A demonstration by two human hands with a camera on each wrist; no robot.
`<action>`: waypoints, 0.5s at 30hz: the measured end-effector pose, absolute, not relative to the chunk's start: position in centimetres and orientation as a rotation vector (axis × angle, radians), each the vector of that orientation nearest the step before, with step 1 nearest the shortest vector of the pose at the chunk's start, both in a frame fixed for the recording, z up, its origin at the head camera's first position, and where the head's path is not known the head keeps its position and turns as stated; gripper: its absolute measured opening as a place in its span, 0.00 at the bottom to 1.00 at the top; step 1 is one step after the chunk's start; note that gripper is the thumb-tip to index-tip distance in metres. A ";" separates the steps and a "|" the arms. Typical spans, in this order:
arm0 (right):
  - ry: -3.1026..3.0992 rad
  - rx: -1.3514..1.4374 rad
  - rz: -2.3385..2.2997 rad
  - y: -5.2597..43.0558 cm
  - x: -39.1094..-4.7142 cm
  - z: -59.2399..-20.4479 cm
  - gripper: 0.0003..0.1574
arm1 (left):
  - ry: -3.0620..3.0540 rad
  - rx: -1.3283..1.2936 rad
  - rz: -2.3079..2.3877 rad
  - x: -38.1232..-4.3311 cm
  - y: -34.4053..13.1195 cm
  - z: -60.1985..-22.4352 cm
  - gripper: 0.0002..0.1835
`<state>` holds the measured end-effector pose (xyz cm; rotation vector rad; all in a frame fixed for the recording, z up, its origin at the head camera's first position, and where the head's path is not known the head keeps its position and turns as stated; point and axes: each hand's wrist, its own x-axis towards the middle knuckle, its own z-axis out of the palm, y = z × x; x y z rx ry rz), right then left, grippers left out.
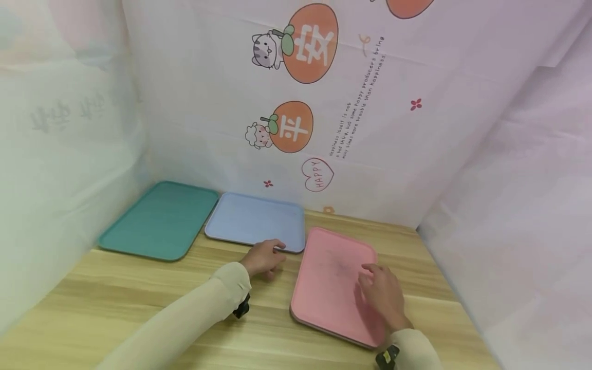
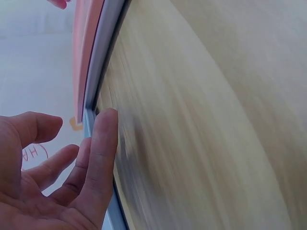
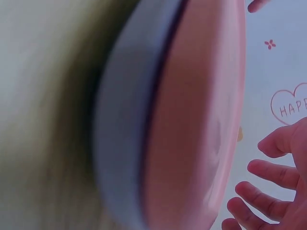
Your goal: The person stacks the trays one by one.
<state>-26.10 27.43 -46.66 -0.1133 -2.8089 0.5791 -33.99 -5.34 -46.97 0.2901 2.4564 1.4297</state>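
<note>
At far left lies one teal tray [image 1: 159,221], then one blue tray [image 1: 256,221], the left hand [image 1: 264,259] empty, loosely spread by its near edge. Bare wooden table [image 1: 268,329] separates it from two stacked trays, pink tray [image 1: 328,288] over grey-blue tray [image 3: 120,120], nearer than a far heart [image 1: 317,175] reading "HAPPY". Over the pink's right edge, the right hand [image 1: 383,293] hangs relaxed, empty.

Left hand [image 2: 62,211]: lower left, fingers apart and loosely bent; the longest finger in view overlaps the tray edges, contact cannot be told.
Pink tray [image 2: 86,52]: seen edge-on at upper left.
Grey-blue tray [image 2: 103,52]: edge runs directly along the pink one, on the table side.
Pale blue edge [image 2: 115,211]: partly hidden behind the fingers, lower down.
Table [image 2: 192,120]: wood grain, fills the right; blurred shadow beside the hand.
Backdrop [image 2: 38,72]: pale, with red lettering partly covered.
Fingertip of other hand [image 2: 58,3]: top edge, cut off.
</note>
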 end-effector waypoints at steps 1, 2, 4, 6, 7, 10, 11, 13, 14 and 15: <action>-2.810 -0.100 0.575 27.1 -26.2 -46.6 0.25 | 2.461 0.287 1.426 -34.0 -5.6 -47.0 0.27; -2.810 -0.084 0.574 26.8 -26.4 -46.6 0.25 | 2.471 0.284 1.421 -33.9 -5.9 -47.0 0.27; -2.807 -0.051 0.571 26.2 -26.7 -46.5 0.24 | 2.491 0.281 1.409 -33.8 -6.6 -46.9 0.26; -2.805 -0.039 0.580 25.6 -27.0 -46.5 0.24 | 2.504 0.274 1.402 -33.7 -7.2 -46.8 0.25; -2.806 -0.036 0.585 25.3 -27.1 -46.5 0.24 | 2.510 0.270 1.397 -33.7 -7.4 -46.7 0.25; -2.815 -0.022 0.594 24.4 -27.5 -46.4 0.24 | 2.520 0.257 1.392 -33.5 -8.4 -46.5 0.24; -2.818 -0.015 0.592 24.1 -27.6 -46.4 0.24 | 2.521 0.247 1.392 -33.5 -8.7 -46.4 0.24; -2.825 0.002 0.589 23.4 -27.9 -46.2 0.24 | 2.526 0.235 1.390 -33.4 -9.3 -46.3 0.23; -2.830 0.011 0.587 23.1 -28.0 -46.1 0.24 | 2.530 0.229 1.389 -33.5 -9.6 -46.3 0.23; -2.833 0.021 0.581 22.8 -28.1 -46.0 0.24 | 2.534 0.223 1.387 -33.5 -9.9 -46.3 0.23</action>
